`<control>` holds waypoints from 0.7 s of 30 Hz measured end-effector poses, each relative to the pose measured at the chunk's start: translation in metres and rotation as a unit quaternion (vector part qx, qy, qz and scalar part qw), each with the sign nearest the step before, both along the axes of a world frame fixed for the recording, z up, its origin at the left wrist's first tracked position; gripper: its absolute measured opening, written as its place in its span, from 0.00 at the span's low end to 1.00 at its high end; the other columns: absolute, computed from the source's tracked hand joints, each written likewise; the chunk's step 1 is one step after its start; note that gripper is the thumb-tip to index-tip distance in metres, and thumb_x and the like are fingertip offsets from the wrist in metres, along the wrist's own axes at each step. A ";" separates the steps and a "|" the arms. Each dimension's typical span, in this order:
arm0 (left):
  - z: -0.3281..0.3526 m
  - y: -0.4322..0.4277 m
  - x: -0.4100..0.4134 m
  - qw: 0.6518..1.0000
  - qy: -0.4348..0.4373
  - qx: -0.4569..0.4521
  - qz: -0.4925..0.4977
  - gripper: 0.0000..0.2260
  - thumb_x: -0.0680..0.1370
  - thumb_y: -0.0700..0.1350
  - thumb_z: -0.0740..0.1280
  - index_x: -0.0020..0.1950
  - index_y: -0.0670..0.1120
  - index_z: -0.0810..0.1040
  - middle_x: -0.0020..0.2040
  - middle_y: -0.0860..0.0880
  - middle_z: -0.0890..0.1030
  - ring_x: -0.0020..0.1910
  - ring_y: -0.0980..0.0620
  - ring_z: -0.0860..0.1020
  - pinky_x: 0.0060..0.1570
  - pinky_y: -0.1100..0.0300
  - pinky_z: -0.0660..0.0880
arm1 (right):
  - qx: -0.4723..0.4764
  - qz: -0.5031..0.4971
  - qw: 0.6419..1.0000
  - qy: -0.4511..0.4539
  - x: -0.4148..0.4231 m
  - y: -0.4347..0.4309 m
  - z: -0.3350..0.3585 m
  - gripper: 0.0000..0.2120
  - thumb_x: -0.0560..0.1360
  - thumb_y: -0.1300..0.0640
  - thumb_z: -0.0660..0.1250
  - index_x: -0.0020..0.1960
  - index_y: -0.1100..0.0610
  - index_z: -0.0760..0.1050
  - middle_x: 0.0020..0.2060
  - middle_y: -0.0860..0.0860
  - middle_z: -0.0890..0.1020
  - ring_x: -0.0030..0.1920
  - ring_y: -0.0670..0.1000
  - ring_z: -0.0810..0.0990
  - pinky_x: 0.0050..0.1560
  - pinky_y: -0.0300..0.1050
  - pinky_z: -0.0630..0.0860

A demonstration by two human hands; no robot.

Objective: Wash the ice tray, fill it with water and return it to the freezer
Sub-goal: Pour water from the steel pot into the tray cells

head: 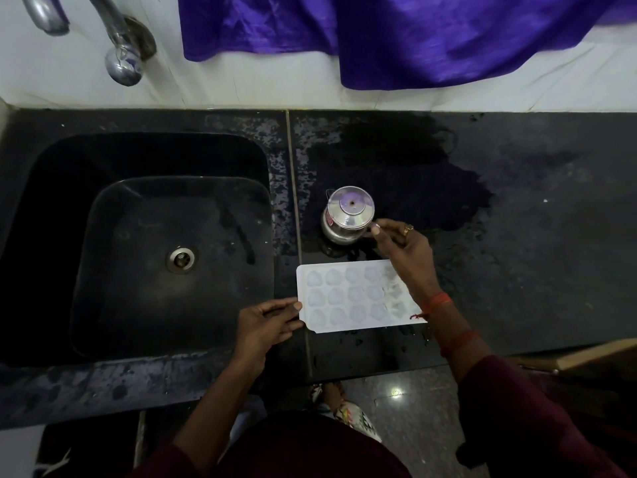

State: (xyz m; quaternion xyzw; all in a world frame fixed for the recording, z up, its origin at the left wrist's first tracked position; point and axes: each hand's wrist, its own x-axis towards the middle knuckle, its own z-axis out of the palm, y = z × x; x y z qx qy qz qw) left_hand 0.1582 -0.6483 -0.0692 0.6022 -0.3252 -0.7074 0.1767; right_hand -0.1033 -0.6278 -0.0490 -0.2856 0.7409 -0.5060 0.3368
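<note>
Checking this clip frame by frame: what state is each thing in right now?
Ice tray: flat, cells up, on the wet counter.
Left hand: grips the tray's left edge.
Steel pot: upright beyond the tray.
Right hand: fingertips at the pot, grip unclear.
Tap: no water running.
Sink: drain unplugged.

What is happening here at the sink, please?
A person stands at a dark counter beside the sink. Their left hand grips the left edge of a white ice tray lying flat on the counter. Their right hand reaches over the tray to a small steel pot standing just behind it, fingertips at its side. Whether the tray holds water cannot be told.
</note>
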 end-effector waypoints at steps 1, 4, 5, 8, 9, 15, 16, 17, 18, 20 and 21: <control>0.000 0.000 0.001 1.000 0.000 -0.005 -0.005 0.08 0.74 0.44 0.76 0.52 0.46 0.85 0.45 0.47 0.88 0.44 0.50 0.87 0.43 0.60 0.79 | 0.015 -0.012 0.999 0.030 -0.002 0.004 0.002 0.15 0.75 0.50 0.73 0.58 0.57 0.81 0.49 0.49 0.86 0.52 0.44 0.84 0.55 0.41 0.80; -0.002 0.000 0.001 1.000 0.007 -0.016 -0.014 0.08 0.75 0.42 0.75 0.53 0.45 0.85 0.44 0.46 0.87 0.44 0.49 0.86 0.44 0.59 0.81 | 0.042 -0.063 0.991 0.115 -0.011 0.023 0.006 0.13 0.76 0.51 0.72 0.57 0.56 0.82 0.48 0.47 0.85 0.48 0.37 0.83 0.50 0.29 0.77; -0.003 0.000 0.001 1.000 0.008 -0.018 -0.013 0.08 0.75 0.42 0.74 0.53 0.44 0.85 0.44 0.45 0.87 0.43 0.49 0.86 0.43 0.59 0.82 | 0.045 -0.080 0.986 0.136 -0.014 0.031 0.006 0.12 0.76 0.51 0.72 0.56 0.56 0.82 0.47 0.46 0.85 0.47 0.36 0.82 0.49 0.28 0.77; -0.004 -0.001 0.000 1.000 0.010 -0.019 0.001 0.07 0.75 0.41 0.74 0.53 0.43 0.85 0.44 0.44 0.87 0.41 0.49 0.86 0.39 0.61 0.82 | 0.054 -0.125 0.978 0.158 -0.022 0.055 0.008 0.09 0.77 0.51 0.70 0.54 0.53 0.82 0.46 0.45 0.85 0.46 0.39 0.83 0.51 0.38 0.80; -0.004 -0.002 -0.001 1.000 0.010 -0.019 0.005 0.07 0.75 0.41 0.75 0.53 0.43 0.85 0.44 0.44 0.87 0.41 0.49 0.85 0.38 0.61 0.82 | 0.065 -0.138 0.975 0.159 -0.026 0.063 0.008 0.09 0.77 0.51 0.70 0.54 0.53 0.82 0.45 0.46 0.85 0.47 0.41 0.83 0.52 0.41 0.80; -0.004 -0.007 -0.011 0.999 0.004 -0.040 0.020 0.05 0.79 0.39 0.70 0.52 0.43 0.84 0.43 0.45 0.87 0.41 0.50 0.86 0.37 0.62 0.82 | 0.177 -0.100 0.964 0.170 -0.036 0.096 -0.011 0.11 0.79 0.51 0.66 0.58 0.54 0.81 0.49 0.53 0.86 0.52 0.53 0.83 0.56 0.45 0.76; -0.004 -0.006 -0.013 0.999 0.009 -0.046 0.023 0.05 0.79 0.38 0.69 0.52 0.43 0.84 0.43 0.46 0.87 0.41 0.50 0.86 0.37 0.62 0.82 | 0.195 -0.086 0.961 0.178 -0.036 0.099 -0.012 0.12 0.79 0.52 0.66 0.59 0.55 0.81 0.51 0.54 0.85 0.54 0.54 0.83 0.56 0.43 0.74; -0.004 -0.006 -0.014 0.998 0.014 -0.051 0.025 0.05 0.80 0.38 0.68 0.52 0.43 0.84 0.42 0.47 0.87 0.40 0.50 0.86 0.38 0.61 0.82 | 0.208 -0.075 0.957 0.186 -0.036 0.100 -0.014 0.12 0.80 0.52 0.65 0.60 0.55 0.81 0.53 0.54 0.85 0.56 0.55 0.82 0.55 0.42 0.72; -0.004 -0.005 -0.015 0.998 0.015 -0.056 0.027 0.05 0.80 0.38 0.68 0.52 0.43 0.84 0.41 0.47 0.87 0.40 0.51 0.86 0.39 0.61 0.83 | 0.214 -0.067 0.956 0.191 -0.035 0.101 -0.015 0.13 0.80 0.53 0.64 0.61 0.55 0.81 0.55 0.55 0.84 0.57 0.56 0.81 0.56 0.43 0.72; -0.005 -0.004 -0.016 0.997 0.014 -0.067 0.026 0.05 0.80 0.38 0.68 0.52 0.43 0.83 0.41 0.48 0.87 0.40 0.52 0.86 0.39 0.61 0.83 | 0.218 -0.060 0.954 0.198 -0.034 0.103 -0.016 0.13 0.81 0.53 0.63 0.61 0.55 0.81 0.56 0.56 0.84 0.58 0.58 0.80 0.58 0.48 0.73; -0.006 -0.004 -0.017 0.997 0.014 -0.073 0.026 0.05 0.80 0.37 0.68 0.53 0.43 0.83 0.41 0.48 0.87 0.39 0.52 0.86 0.39 0.61 0.82 | 0.220 -0.058 0.953 0.198 -0.034 0.103 -0.018 0.13 0.81 0.53 0.63 0.61 0.55 0.81 0.56 0.57 0.84 0.58 0.59 0.80 0.58 0.49 0.74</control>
